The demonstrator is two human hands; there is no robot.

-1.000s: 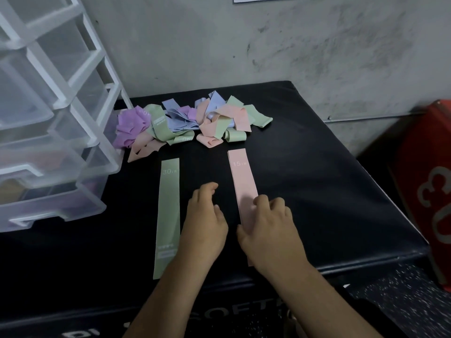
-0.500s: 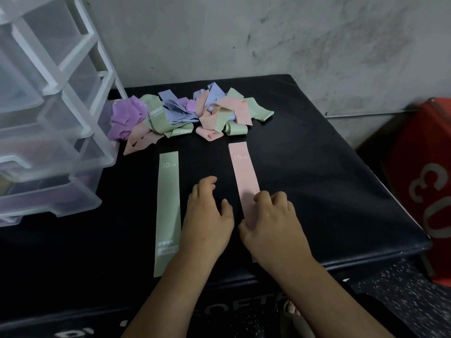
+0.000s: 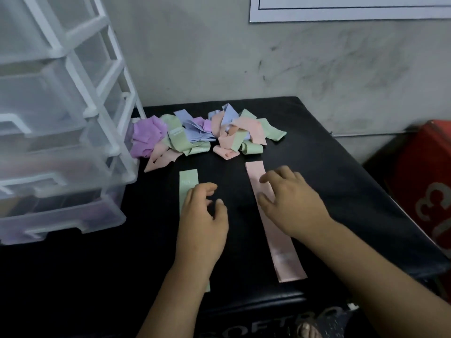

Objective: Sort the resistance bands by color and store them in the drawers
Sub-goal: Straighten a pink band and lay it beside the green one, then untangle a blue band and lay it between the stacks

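Note:
A tangled pile of resistance bands (image 3: 205, 135) in purple, green, blue and pink lies at the back of the black padded box (image 3: 329, 181). A flat green band (image 3: 188, 184) and a flat pink band (image 3: 273, 228) lie side by side in front of it. My left hand (image 3: 202, 218) hovers over the green band with fingers loosely curled, holding nothing. My right hand (image 3: 290, 201) is spread above the pink band's upper half, fingers relaxed. The clear plastic drawer unit (image 3: 61, 142) stands at the left, its lower drawers pulled out.
A grey wall rises behind the box. A red object (image 3: 429, 186) with white markings stands at the right, below the box's edge. A white board (image 3: 349, 11) hangs on the wall at the top. A foot (image 3: 308, 331) shows on the floor below.
Both hands have moved forward toward the pile. The right hand has slid up along the pink band and opened its fingers; the left now covers part of the green band.

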